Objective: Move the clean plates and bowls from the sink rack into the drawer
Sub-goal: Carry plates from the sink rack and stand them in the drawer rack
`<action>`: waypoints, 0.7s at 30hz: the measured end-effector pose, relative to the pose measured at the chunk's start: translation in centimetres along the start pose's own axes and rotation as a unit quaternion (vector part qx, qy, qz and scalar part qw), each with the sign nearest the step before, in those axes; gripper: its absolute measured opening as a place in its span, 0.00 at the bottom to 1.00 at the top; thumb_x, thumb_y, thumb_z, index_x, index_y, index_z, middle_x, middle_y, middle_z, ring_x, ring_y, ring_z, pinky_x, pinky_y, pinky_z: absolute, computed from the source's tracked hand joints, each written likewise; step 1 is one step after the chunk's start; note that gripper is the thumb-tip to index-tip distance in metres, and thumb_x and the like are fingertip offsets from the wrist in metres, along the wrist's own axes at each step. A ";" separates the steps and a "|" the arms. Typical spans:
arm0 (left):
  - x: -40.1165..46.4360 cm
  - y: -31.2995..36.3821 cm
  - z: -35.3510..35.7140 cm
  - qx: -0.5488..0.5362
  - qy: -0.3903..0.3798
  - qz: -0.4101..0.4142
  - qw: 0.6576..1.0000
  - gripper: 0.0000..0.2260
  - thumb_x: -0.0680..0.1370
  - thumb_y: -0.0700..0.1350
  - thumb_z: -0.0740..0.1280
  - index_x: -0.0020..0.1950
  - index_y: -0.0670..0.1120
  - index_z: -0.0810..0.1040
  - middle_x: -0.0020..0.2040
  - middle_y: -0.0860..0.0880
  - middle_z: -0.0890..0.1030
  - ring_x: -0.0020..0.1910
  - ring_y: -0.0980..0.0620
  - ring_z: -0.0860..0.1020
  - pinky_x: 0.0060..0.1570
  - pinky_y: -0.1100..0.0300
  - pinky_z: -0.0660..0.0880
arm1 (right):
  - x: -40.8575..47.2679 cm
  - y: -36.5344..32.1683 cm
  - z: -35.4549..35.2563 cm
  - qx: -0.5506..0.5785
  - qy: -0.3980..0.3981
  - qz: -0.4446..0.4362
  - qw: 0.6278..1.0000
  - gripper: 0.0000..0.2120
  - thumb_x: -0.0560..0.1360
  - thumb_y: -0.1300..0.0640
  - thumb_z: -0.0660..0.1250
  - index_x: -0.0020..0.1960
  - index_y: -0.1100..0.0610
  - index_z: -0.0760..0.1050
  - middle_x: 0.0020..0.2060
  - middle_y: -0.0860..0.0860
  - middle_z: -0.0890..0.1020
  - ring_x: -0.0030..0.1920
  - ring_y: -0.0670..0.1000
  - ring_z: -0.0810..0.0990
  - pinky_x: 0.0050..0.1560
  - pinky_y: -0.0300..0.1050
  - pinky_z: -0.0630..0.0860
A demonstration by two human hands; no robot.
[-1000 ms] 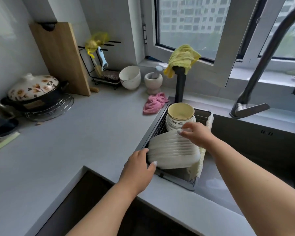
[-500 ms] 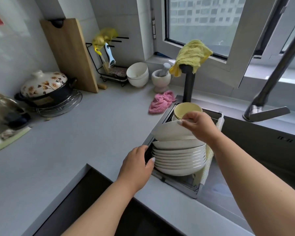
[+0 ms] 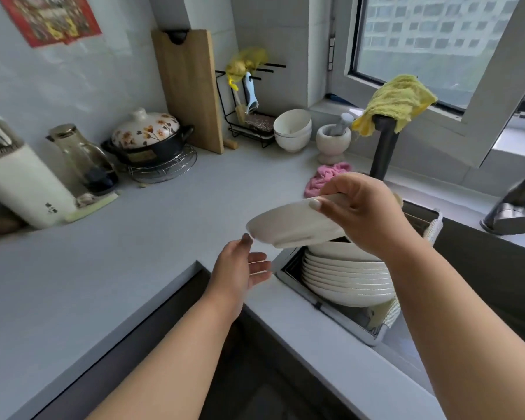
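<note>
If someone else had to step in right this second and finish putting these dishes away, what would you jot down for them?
Right hand: pinches one white plate by its rim, lifted clear above the stack, tilted.
Left hand: open, palm up just under the plate's low edge, holding nothing.
Stack of plates: leaning in the sink rack, several left. Any bowls behind it are hidden by the right hand.
Drawer: a dark opening shows below the counter edge; I cannot tell what is in it.
Done: one plate lifted out.
Left: put this plate in the drawer, then move everything else from the rack.
</note>
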State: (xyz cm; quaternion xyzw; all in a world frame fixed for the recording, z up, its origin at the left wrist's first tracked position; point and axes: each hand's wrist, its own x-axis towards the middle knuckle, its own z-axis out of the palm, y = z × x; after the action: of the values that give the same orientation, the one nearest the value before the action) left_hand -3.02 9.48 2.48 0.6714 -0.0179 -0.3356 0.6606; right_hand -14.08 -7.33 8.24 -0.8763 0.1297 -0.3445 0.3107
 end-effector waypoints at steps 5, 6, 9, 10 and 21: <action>-3.5 1.4 -5.4 -0.257 -0.045 -0.126 0.957 0.29 0.80 0.63 0.55 0.60 0.37 0.73 0.48 0.32 0.81 0.48 0.35 0.82 0.41 0.48 0.83 | -0.7 -4.9 3.2 0.032 -0.082 -0.098 0.991 0.18 0.70 0.39 0.65 0.38 0.54 0.79 0.32 0.37 0.74 0.36 0.35 0.72 0.42 0.43 0.65; -4.3 1.4 -6.8 -0.281 -0.040 -0.129 0.950 0.26 0.81 0.60 0.57 0.60 0.36 0.73 0.49 0.34 0.81 0.48 0.35 0.82 0.39 0.49 0.83 | -0.9 -5.9 4.0 0.035 -0.101 -0.112 0.988 0.18 0.70 0.39 0.65 0.38 0.53 0.79 0.32 0.37 0.74 0.36 0.36 0.72 0.43 0.44 0.65; -7.3 1.4 -10.9 -0.306 0.002 -0.114 0.945 0.13 0.79 0.43 0.59 0.55 0.35 0.75 0.44 0.37 0.82 0.42 0.38 0.83 0.32 0.53 0.82 | -2.0 -9.6 6.9 0.053 -0.153 -0.132 0.978 0.15 0.69 0.39 0.67 0.37 0.51 0.79 0.31 0.39 0.75 0.36 0.39 0.73 0.44 0.42 0.65; -8.4 1.2 -12.3 -0.308 0.021 -0.112 0.945 0.11 0.77 0.39 0.58 0.53 0.35 0.75 0.42 0.37 0.81 0.40 0.38 0.82 0.31 0.52 0.82 | -2.6 -11.0 7.9 0.065 -0.166 -0.131 0.975 0.14 0.69 0.40 0.68 0.36 0.50 0.78 0.31 0.40 0.75 0.35 0.39 0.73 0.43 0.39 0.65; -21.7 -5.5 -30.1 -0.350 0.265 -0.046 0.898 0.11 0.80 0.36 0.55 0.61 0.40 0.70 0.47 0.39 0.77 0.43 0.40 0.78 0.31 0.46 0.77 | -11.8 -25.0 21.0 0.152 -0.199 0.037 0.967 0.09 0.75 0.50 0.68 0.54 0.49 0.76 0.51 0.47 0.74 0.52 0.45 0.74 0.49 0.37 0.69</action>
State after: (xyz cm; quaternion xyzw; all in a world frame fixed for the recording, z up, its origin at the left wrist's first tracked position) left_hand -7.82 46.68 3.89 0.4613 0.3072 -0.1604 0.8168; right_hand -8.00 26.80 5.94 -0.8642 0.0434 -0.1676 0.4725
